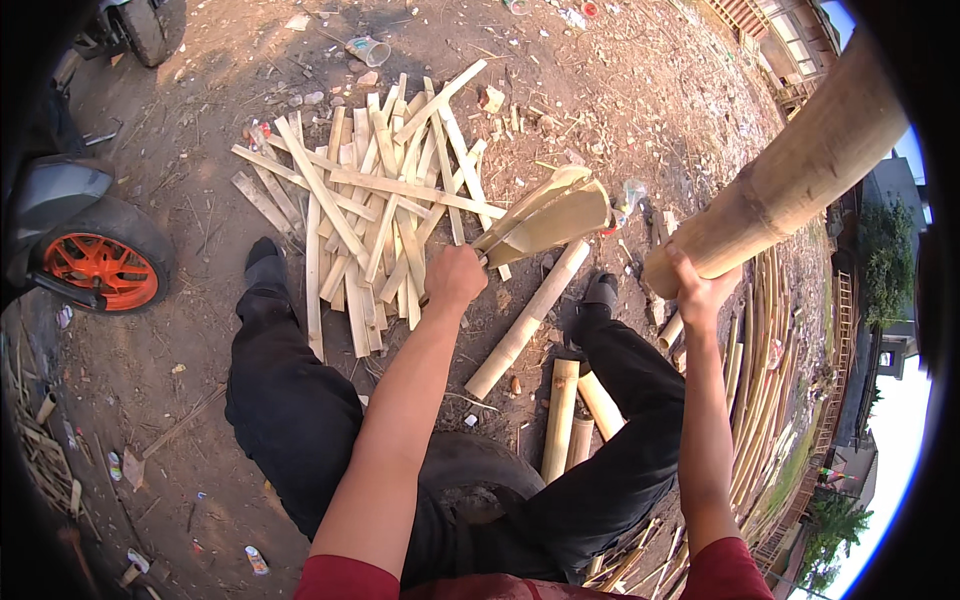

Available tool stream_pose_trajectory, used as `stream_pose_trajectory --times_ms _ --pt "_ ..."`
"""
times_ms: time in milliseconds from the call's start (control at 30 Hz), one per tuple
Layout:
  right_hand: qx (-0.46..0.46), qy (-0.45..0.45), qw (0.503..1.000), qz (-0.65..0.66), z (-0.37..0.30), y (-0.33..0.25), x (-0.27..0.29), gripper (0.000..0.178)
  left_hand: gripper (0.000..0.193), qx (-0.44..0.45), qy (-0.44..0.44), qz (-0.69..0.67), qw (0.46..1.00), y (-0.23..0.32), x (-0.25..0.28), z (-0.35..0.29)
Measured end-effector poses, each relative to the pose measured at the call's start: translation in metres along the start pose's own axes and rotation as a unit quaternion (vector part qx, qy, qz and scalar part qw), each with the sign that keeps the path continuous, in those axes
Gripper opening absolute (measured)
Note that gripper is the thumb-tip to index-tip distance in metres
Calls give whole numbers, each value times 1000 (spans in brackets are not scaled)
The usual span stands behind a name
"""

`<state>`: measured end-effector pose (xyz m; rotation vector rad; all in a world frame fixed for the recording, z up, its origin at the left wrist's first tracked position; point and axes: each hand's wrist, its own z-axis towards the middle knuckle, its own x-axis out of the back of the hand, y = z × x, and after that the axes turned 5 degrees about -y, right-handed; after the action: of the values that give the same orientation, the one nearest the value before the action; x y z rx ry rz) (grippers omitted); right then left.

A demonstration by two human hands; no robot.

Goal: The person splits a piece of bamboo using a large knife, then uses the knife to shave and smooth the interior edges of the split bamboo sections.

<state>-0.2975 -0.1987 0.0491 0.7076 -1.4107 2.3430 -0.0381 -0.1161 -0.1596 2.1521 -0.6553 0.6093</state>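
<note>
My right hand [705, 290] is raised at the right, its fingers and thumb wrapped round the lower end of a thick bamboo pole [765, 200]. The pole tilts up and away to the right. My left hand [457, 275] is closed in a fist above the ground, between my legs. A small dark part shows at the fist, but what it grips is mostly hidden. Right beyond the fist are split bamboo pieces [560, 215] with hollow inner faces; whether the fist touches them I cannot tell. Beside it lies a heap of flat bamboo strips [375, 200].
Cut bamboo lengths lie near my right leg, one bamboo tube [530, 320] between my feet. A black tyre [475, 470] is beneath me. Long bamboo poles [765, 370] line the right side. A motorbike wheel [105, 260] with an orange rim stands left. Litter dots the dirt.
</note>
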Motion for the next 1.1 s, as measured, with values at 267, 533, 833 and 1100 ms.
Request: stream_pose_trajectory --times_ms 267,533,833,1100 --pt "-348 -311 869 -167 -118 87 -57 74 19 -9 86 -15 996 -12 -35 21" --pt "-287 -160 944 7 -37 13 -3 57 26 15 58 -67 996 -9 -34 43" --pt "-210 -132 968 -46 -80 85 -41 60 25 10 21 -38 999 -9 -36 27" --pt "-347 -329 852 -214 -88 77 -31 82 27 12 32 11 999 -24 -53 43"
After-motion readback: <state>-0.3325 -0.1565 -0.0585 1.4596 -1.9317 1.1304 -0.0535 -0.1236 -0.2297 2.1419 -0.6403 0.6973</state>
